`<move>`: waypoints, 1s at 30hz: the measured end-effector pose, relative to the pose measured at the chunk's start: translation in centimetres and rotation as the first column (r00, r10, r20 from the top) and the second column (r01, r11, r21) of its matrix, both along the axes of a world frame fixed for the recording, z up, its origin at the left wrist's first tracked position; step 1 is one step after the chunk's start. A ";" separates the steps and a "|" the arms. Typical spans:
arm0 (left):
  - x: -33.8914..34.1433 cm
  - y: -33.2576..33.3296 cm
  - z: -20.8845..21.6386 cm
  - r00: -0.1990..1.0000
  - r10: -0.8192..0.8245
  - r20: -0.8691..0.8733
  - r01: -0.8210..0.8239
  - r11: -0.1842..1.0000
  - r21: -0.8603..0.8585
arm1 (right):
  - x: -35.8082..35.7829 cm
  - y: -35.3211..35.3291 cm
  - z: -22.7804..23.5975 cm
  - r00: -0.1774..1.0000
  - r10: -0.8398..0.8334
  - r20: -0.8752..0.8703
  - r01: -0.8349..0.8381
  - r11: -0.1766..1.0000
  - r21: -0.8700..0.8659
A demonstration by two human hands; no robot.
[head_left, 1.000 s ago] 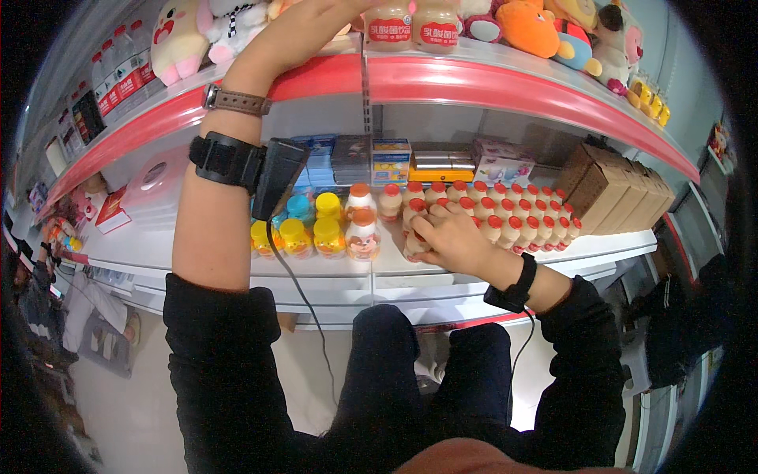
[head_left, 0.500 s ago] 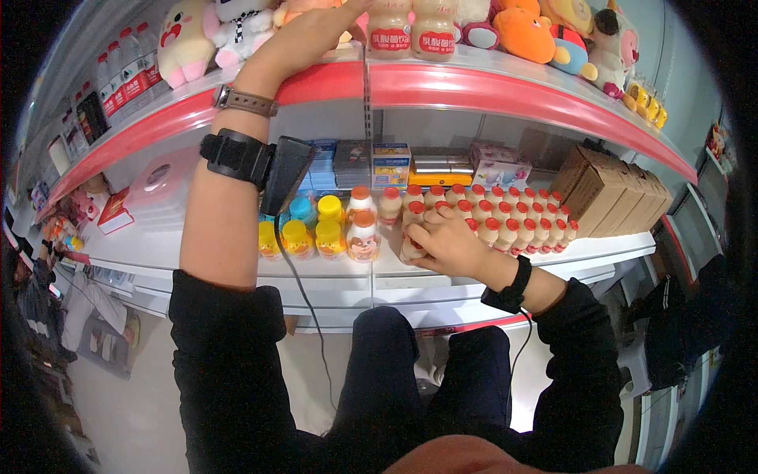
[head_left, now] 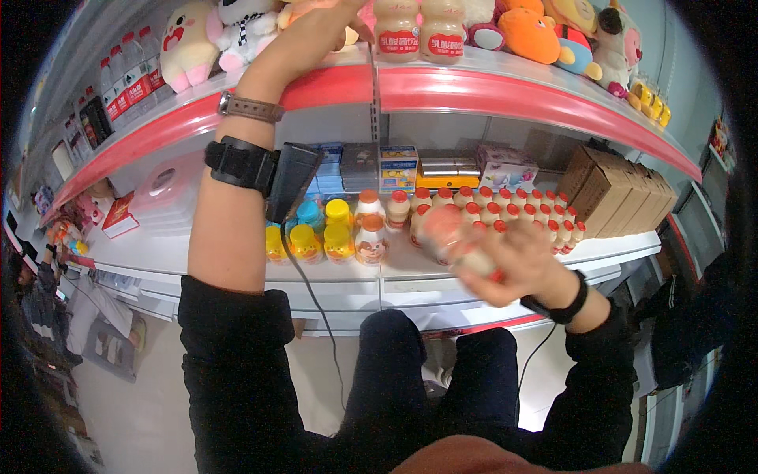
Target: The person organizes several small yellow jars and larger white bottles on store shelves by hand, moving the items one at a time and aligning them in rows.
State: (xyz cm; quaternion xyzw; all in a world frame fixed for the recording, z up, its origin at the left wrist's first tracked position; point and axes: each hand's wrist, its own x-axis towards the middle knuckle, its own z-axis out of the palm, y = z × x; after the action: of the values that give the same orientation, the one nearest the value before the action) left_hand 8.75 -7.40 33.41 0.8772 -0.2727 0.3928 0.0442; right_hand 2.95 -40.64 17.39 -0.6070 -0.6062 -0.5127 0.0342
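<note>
Brightly lit indoors, apparently from above; pale across white lower shelf (head_left: 426, 286), softly shaded beneath upper shelf (head_left: 489, 62). Glinting in pale streaks along red shelf edge (head_left: 521, 91), bleached near white on floor (head_left: 537, 404) at lower right. Smeared by motion at right hand (head_left: 517, 265) and bottle (head_left: 442, 229), fairly crisp at yellow-capped jars (head_left: 305, 246). Sunk to near-black in sleeves (head_left: 237, 347). Bowed by fisheye along shelf lines, stretched and dim toward rim, ringed in black, speckled with grain in dark corners.

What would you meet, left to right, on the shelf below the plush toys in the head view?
Flat red-and-white box, round yellow-capped bottles, white orange-capped bottles, small cream red-capped bottles, brown cardboard boxes.
</note>
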 end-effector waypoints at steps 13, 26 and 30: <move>-1.5 -0.4 0.8 0.981 -0.162 -0.101 0.143 0.974 -0.175 | 8.5 3.3 15.0 0.755 0.550 -0.356 -0.184 0.699 0.691; -0.4 0.0 0.6 0.994 -0.108 0.034 0.109 0.994 -0.024 | 10.3 3.4 16.2 0.606 0.363 -0.708 0.054 0.869 0.491; -0.6 -0.6 0.7 0.994 -0.106 -0.009 0.106 0.994 -0.007 | 11.5 3.1 16.0 0.633 0.358 -0.687 -0.050 0.904 0.425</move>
State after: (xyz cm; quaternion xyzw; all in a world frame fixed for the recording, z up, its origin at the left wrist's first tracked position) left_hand 8.12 -7.97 34.12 0.8631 -0.3173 0.3868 0.0687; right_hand 14.40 -37.52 33.36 -0.6720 -0.4962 -0.3118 0.4527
